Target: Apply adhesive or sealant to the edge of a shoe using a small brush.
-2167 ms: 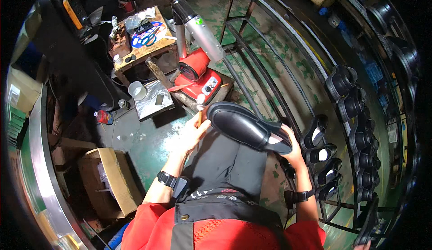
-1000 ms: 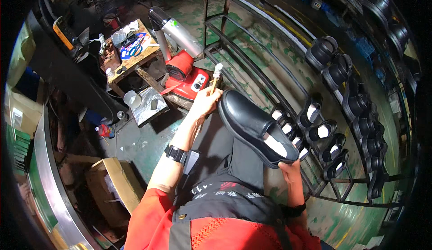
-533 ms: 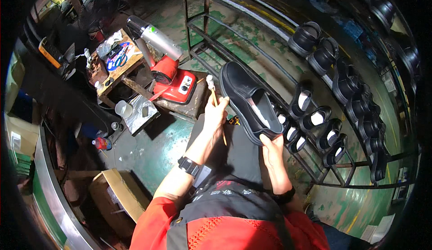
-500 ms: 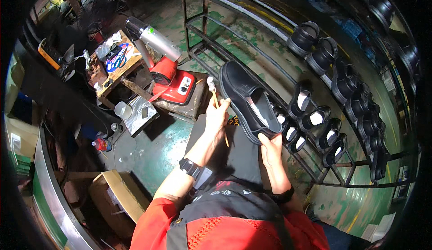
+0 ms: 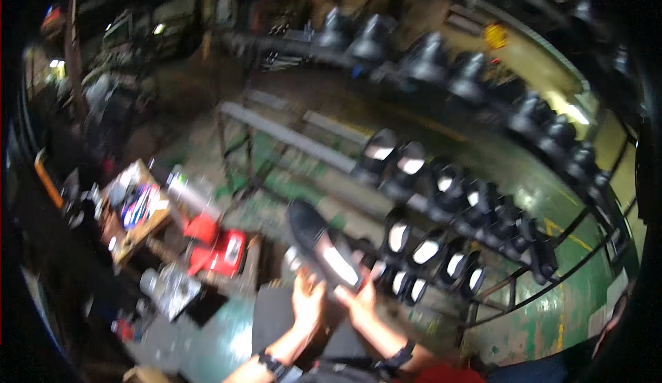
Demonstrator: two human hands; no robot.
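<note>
A black slip-on shoe (image 5: pixel 307 227) with a pale insole is held up in front of me, toe pointing away and to the left. My right hand (image 5: pixel 360 305) is closed on its heel end, thumb at the near edge. At the shoe's left side is my left hand (image 5: pixel 308 300), closed around a thin stick whose whitish tip (image 5: pixel 292 255) shows above the fingers. Motion blur hides the stick's shaft, and I cannot tell whether the tip touches the shoe.
A metal rack (image 5: pixel 296 131) to the front and right carries rows of black shoes (image 5: pixel 425 250). On the left stand a red machine (image 5: pixel 224 253) with a silver tube and a small cluttered wooden table (image 5: pixel 153 219). A clear plastic cup (image 5: pixel 150 281) sits nearby.
My view has tipped up and swung toward the rack, blurring the picture. The shoe now sits lower and further left in view, turned more end-on, with both hands closer together.
</note>
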